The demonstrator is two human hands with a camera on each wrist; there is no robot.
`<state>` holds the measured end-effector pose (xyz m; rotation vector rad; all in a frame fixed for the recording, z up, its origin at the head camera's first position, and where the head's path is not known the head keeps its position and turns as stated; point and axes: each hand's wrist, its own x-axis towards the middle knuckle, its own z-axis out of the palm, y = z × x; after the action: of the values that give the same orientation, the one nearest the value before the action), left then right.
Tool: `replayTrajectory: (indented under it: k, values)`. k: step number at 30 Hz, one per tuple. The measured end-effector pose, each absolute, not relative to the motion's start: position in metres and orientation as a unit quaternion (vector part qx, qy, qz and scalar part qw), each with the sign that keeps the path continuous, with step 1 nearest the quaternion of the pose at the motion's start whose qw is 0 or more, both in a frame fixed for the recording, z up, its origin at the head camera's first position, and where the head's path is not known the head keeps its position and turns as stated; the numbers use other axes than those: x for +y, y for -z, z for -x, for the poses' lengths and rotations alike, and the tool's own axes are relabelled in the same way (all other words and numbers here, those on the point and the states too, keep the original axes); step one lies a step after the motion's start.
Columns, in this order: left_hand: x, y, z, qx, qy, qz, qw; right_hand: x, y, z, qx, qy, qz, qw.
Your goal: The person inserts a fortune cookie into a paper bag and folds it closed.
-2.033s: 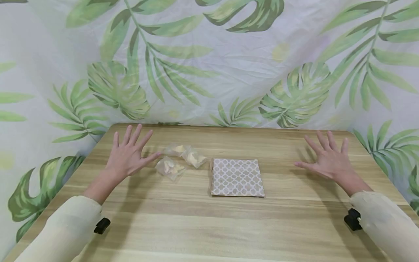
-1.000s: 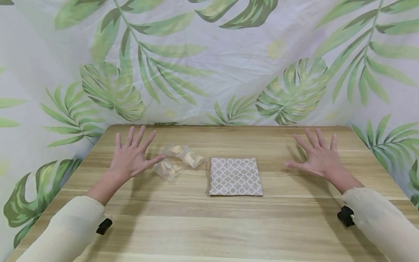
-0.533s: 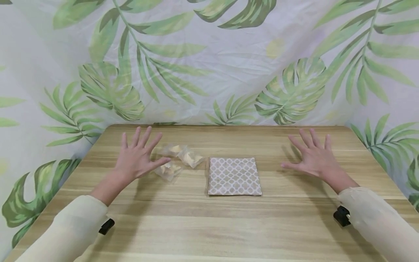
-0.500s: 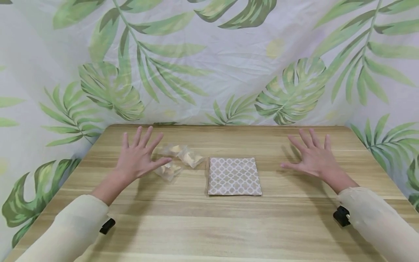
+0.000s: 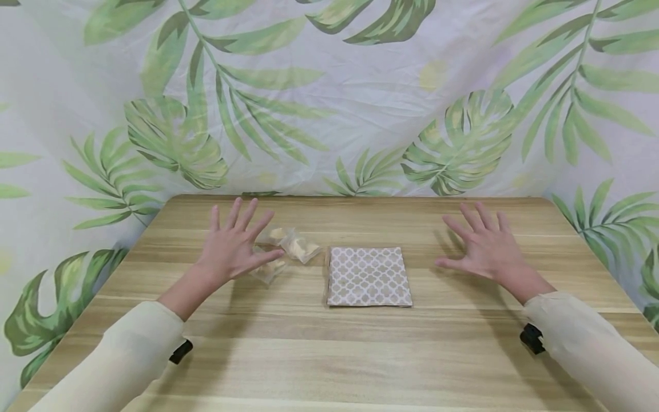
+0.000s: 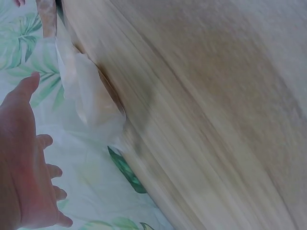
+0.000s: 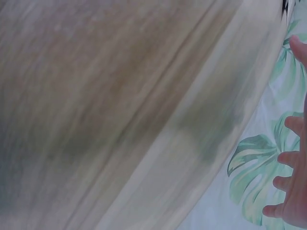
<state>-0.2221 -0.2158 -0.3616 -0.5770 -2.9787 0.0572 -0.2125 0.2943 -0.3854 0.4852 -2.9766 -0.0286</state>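
My left hand [image 5: 229, 252] hovers above the table with its fingers spread, holding nothing. Its thumb partly covers small clear plastic packets [image 5: 301, 247] with pale yellowish pieces inside. In the left wrist view the packets [image 6: 91, 93] appear beyond the thumb. Right of them lies a flat square piece [image 5: 368, 277] with a beige and white lattice pattern, and a clear wrapper edge seems to show on its left side. My right hand [image 5: 486, 252], fingers likewise spread and holding nothing, hovers to the right of the square. The right wrist view shows that hand [image 7: 295, 172] only at its edge.
The wooden table [image 5: 329, 366] spans the view, its back edge against a white cloth [image 5: 360, 114] printed with green leaves. Black clips or mounts [image 5: 532, 339] sit at both sleeve cuffs [image 5: 558, 320].
Both hands have moved inward, the left to the right and the right to the left, fingers still spread. The left hand now covers more of the nearest packet. The packets and patterned square stay put.
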Motion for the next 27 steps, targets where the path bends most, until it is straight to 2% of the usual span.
replayTrajectory:
  k: [17,27]
  values:
    - [-0.18,0.368,0.226,-0.968,-0.014,0.243,0.058,0.269,0.385,0.212,-0.979,0.009,-0.197,0.057]
    - [-0.157,0.373,0.222,-0.946,-0.041,0.312,0.079,0.249,0.385,0.211,-0.974,-0.009,-0.222,0.039]
